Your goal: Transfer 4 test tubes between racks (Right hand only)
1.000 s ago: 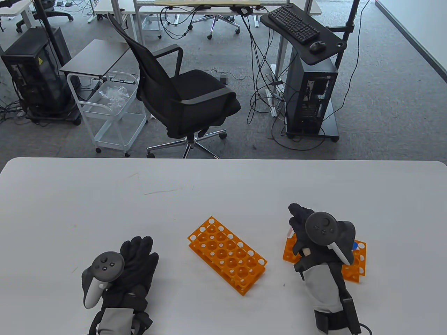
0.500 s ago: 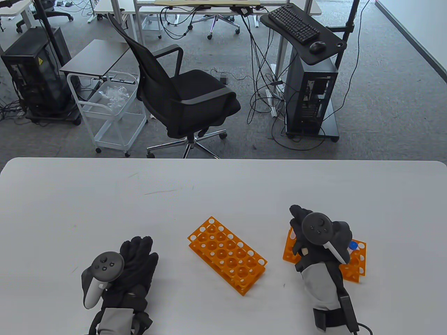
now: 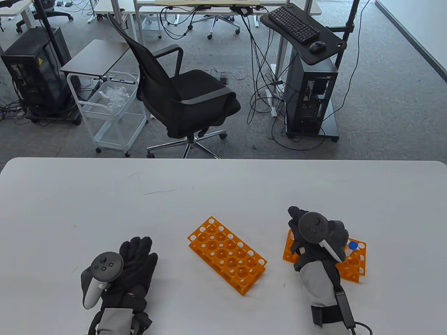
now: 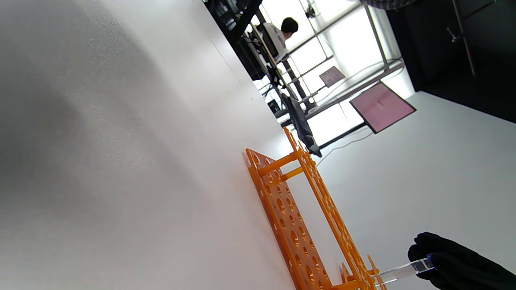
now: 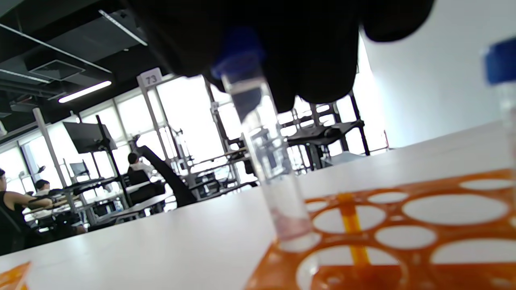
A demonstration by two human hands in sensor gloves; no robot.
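My right hand (image 3: 297, 223) hovers over the left part of the right orange rack (image 3: 356, 270). In the right wrist view its fingers (image 5: 306, 52) pinch the blue-capped top of a clear test tube (image 5: 270, 161), which stands nearly upright with its lower end at a hole in the rack's top plate (image 5: 403, 237). The left wrist view shows the same tube (image 4: 403, 272) in the hand. Another blue-capped tube (image 3: 353, 246) stands in that rack. The middle orange rack (image 3: 227, 256) holds no tubes. My left hand (image 3: 138, 256) rests on the table, holding nothing.
The white table (image 3: 209, 195) stretches wide behind both racks. An office chair (image 3: 181, 94), a white cart (image 3: 111, 108) and a computer stand (image 3: 310, 90) are on the floor beyond the far edge.
My right hand has shifted slightly left and toward me over the right rack, uncovering the blue-capped tube in it. The held tube's end no longer shows at the hand's left. The left hand has not moved.
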